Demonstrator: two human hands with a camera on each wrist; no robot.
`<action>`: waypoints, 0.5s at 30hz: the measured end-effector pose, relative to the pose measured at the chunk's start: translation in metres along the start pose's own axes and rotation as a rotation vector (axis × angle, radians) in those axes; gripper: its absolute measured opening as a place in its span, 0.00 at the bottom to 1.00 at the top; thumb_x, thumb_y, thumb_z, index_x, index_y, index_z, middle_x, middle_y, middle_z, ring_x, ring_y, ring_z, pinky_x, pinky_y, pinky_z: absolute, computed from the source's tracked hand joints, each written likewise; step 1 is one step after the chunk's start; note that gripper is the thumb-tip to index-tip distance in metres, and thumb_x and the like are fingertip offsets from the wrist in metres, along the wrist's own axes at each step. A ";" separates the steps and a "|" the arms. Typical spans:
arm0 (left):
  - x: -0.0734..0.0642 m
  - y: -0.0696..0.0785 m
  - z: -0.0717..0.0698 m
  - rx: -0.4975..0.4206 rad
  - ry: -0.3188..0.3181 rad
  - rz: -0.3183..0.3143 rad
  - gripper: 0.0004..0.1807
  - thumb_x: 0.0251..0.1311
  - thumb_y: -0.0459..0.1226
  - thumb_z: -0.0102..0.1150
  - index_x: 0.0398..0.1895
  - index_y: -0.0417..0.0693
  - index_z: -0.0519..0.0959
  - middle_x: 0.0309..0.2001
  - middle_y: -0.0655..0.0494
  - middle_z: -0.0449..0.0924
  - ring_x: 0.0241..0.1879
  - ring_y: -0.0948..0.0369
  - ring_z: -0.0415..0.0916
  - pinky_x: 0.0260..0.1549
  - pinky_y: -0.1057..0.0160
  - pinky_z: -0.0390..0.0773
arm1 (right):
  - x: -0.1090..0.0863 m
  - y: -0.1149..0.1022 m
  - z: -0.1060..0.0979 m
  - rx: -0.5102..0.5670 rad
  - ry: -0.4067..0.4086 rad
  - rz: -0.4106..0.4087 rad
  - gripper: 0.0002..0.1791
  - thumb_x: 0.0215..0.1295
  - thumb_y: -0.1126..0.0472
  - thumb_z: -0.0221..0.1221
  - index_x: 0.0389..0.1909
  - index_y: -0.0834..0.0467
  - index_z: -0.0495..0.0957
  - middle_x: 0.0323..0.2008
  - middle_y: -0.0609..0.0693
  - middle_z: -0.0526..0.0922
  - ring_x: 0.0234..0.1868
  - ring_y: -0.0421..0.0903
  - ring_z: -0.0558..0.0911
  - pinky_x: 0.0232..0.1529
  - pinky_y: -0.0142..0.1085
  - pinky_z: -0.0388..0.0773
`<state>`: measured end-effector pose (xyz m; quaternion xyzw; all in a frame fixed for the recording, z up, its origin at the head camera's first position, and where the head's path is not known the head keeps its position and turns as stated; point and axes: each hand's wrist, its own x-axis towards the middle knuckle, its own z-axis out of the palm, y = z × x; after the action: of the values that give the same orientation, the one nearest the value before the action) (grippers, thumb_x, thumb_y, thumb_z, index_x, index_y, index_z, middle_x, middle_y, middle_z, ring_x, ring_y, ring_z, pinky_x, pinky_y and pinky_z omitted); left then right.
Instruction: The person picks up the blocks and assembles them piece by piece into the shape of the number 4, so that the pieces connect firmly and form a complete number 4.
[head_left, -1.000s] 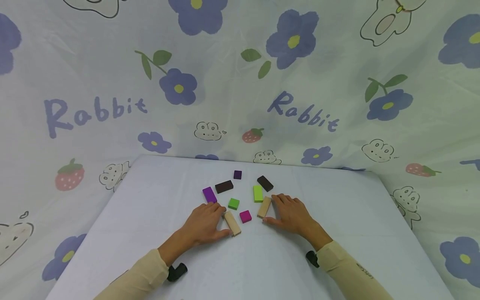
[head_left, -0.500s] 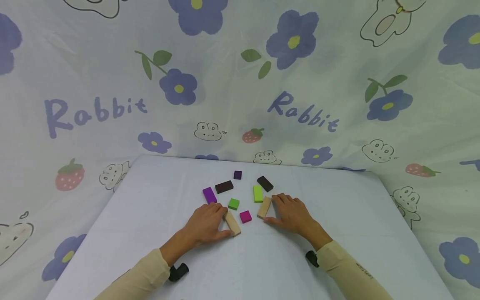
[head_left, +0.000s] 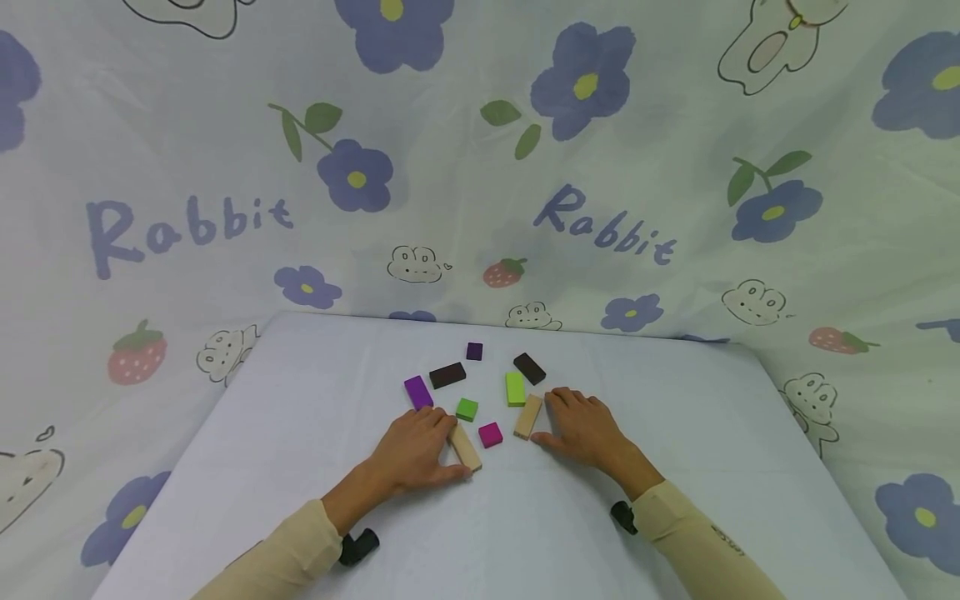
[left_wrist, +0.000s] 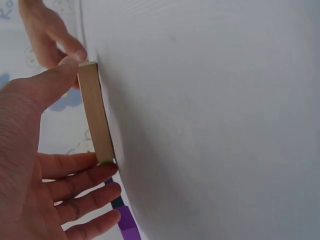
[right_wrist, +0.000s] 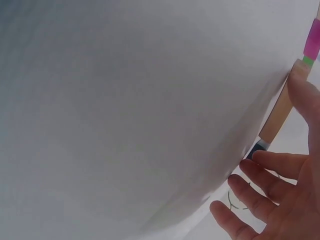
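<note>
In the head view my left hand [head_left: 416,450] lies beside a plain wooden block [head_left: 465,447], its thumb at the near end and its index finger at the far end. The left wrist view shows that wooden block [left_wrist: 95,112] pinched lengthwise between thumb and index finger. My right hand [head_left: 585,427] rests at the right of a second plain wooden block [head_left: 528,417], fingers spread and gently bent. Its thumb overlaps one end of this block [right_wrist: 277,117] in the right wrist view, while the index fingertip sits just past the other end.
Between the hands lie a magenta block [head_left: 491,435] and a green block [head_left: 467,409]. Farther back are a lime block [head_left: 515,389], a purple block [head_left: 418,392], two dark brown blocks [head_left: 447,375] and a small dark purple cube [head_left: 475,352]. A patterned curtain [head_left: 450,167] hangs behind the white table [head_left: 300,400].
My left thumb has slid slightly right, to the near end of its wooden block. My right thumb has shifted slightly right, off its block's near end. The blocks stay in place.
</note>
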<state>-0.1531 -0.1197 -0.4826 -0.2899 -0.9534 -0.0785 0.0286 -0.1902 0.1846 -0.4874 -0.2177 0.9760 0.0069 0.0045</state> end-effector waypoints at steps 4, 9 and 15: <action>0.000 0.001 -0.001 -0.005 0.009 0.011 0.42 0.53 0.68 0.65 0.57 0.42 0.79 0.51 0.48 0.79 0.52 0.52 0.76 0.54 0.50 0.79 | -0.001 0.001 0.000 -0.004 0.019 -0.017 0.39 0.65 0.34 0.62 0.63 0.61 0.75 0.62 0.55 0.76 0.62 0.54 0.77 0.57 0.54 0.78; 0.000 0.002 -0.001 0.004 0.012 0.012 0.42 0.53 0.68 0.64 0.57 0.43 0.79 0.51 0.49 0.79 0.52 0.52 0.76 0.53 0.50 0.79 | 0.000 0.000 0.000 0.006 0.012 -0.016 0.40 0.65 0.33 0.61 0.64 0.61 0.75 0.63 0.56 0.76 0.63 0.54 0.76 0.57 0.54 0.78; 0.000 0.003 -0.002 0.009 0.010 0.011 0.41 0.53 0.67 0.65 0.57 0.43 0.79 0.51 0.49 0.79 0.52 0.52 0.76 0.54 0.50 0.79 | 0.003 -0.004 -0.001 0.026 -0.021 0.006 0.45 0.62 0.30 0.61 0.66 0.61 0.72 0.64 0.56 0.75 0.64 0.55 0.75 0.59 0.55 0.76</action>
<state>-0.1514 -0.1179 -0.4807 -0.2945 -0.9520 -0.0755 0.0353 -0.1910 0.1801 -0.4862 -0.2147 0.9765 -0.0033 0.0176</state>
